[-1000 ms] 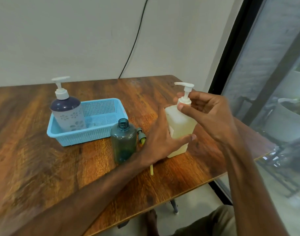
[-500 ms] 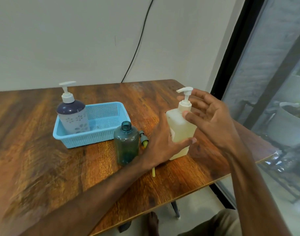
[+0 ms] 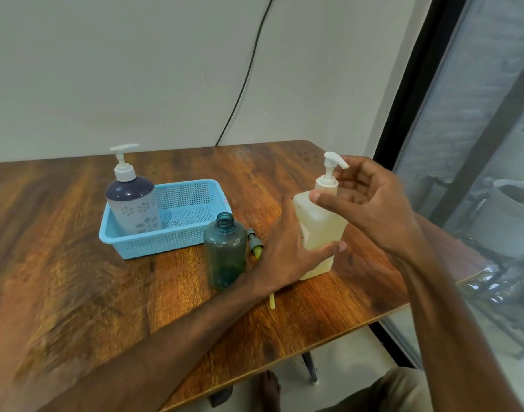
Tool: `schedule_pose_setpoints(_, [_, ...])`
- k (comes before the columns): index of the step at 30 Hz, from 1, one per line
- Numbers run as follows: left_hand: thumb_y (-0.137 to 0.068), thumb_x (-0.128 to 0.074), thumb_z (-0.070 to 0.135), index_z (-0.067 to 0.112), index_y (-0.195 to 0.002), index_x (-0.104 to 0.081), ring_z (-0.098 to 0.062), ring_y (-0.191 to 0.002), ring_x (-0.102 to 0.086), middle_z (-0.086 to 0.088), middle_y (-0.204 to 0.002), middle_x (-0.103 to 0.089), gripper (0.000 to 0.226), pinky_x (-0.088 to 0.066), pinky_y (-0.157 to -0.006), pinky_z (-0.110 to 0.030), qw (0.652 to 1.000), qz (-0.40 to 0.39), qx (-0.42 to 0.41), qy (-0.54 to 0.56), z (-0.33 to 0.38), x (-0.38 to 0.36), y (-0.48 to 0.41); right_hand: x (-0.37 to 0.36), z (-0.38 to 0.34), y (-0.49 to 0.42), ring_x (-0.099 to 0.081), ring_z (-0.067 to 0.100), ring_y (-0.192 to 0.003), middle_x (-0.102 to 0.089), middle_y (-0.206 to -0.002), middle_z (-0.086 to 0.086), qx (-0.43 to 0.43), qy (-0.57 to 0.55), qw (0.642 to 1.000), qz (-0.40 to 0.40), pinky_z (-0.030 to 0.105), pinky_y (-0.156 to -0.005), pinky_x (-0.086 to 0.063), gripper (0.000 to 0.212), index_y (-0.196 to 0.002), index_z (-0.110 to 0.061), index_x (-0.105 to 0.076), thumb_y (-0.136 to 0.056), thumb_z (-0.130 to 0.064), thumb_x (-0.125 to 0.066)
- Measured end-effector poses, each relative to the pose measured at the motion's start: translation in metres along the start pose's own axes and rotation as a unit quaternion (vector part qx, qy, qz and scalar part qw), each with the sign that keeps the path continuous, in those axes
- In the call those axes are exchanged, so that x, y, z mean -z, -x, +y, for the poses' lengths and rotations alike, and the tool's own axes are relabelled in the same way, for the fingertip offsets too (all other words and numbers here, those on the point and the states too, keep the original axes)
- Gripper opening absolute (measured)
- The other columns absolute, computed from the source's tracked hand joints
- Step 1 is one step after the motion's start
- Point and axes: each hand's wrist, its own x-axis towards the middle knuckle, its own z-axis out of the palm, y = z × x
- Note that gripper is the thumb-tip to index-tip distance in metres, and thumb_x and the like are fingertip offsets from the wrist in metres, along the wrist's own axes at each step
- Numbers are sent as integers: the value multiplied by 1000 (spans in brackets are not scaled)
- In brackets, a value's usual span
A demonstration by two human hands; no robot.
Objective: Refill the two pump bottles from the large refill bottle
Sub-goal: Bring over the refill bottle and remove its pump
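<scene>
Head view is being taken up by a wooden table [image 3: 76,292], on which a blue basket [image 3: 153,248] is being used as the reference point. A yellow bottle [image 3: 320,230] is being kept upright on the table, off to the right of the basket and well apart from it. It is being grasped around its lower body by the left hand [image 3: 284,260], the thumb being wrapped across the front and the fingers being hidden behind. Its white pump [image 3: 332,165] is being left in place on the neck, spout pointing right.

The right hand [image 3: 374,203] is being held cupped around that pump's collar, farther right of the basket, with the thumb tip being laid at the bottle's shoulder and the fingers being curved behind the stem. Whether the collar is actually being pinched cannot be told, since the fingers are blurred.

A teal bottle [image 3: 225,254], uncapped, is being left standing just beside the basket's near right corner. A loose pump [image 3: 252,237] with a yellowish tube is being left lying on the table just right of that same corner, partly hidden by the left hand. A purple bottle [image 3: 134,203] with its pump on is being kept upright inside the basket, at its left end. A black cable [image 3: 249,69] is being seen hanging down the wall [image 3: 106,69] behind the basket.
</scene>
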Motion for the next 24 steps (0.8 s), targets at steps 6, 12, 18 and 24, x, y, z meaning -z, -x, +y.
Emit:
schedule_pose_setpoints(6, [-74, -90, 44, 31, -137, -25, 19, -103, -54, 26, -116, -49, 91, -51, -75, -4, 1000, -10, 8, -3, 0, 0, 1, 0, -1, 2, -70, 6, -108, -75, -112, -10, 8, -49, 999, -11, 27, -94, -57, 47, -128, -18, -59, -86, -12, -77])
schedule_pose_setpoints(12, [-74, -90, 42, 23, -143, -26, 16, -106, -56, 21, -122, -51, 96, -54, -79, -9, 1000, -3, -3, 6, -1, 0, 0, 0, 2, 3, -68, 9, -112, -71, -121, -5, 5, 1, 1000, -27, 35, -96, -57, 55, -130, -18, -61, -81, -29, -83])
schedule_pose_setpoints(18, [-74, -91, 42, 24, -141, -27, 12, -106, -58, 16, -124, -54, 95, -56, -78, -11, 1000, -4, 3, 14, 1, 0, 0, -5, 5, 3, -70, 11, -108, -74, -114, -3, 12, -38, 999, 13, 38, -95, -58, 47, -128, -14, -62, -85, -14, -80])
schedule_pose_setpoints(24, [-76, -90, 41, 26, -144, -24, 13, -110, -58, 18, -124, -54, 96, -56, -79, -12, 1000, -11, 5, 27, 0, 1, 0, -5, 2, 3, -69, 10, -107, -72, -116, -5, 8, 5, 1000, 4, 34, -93, -59, 47, -124, -18, -65, -82, -29, -82])
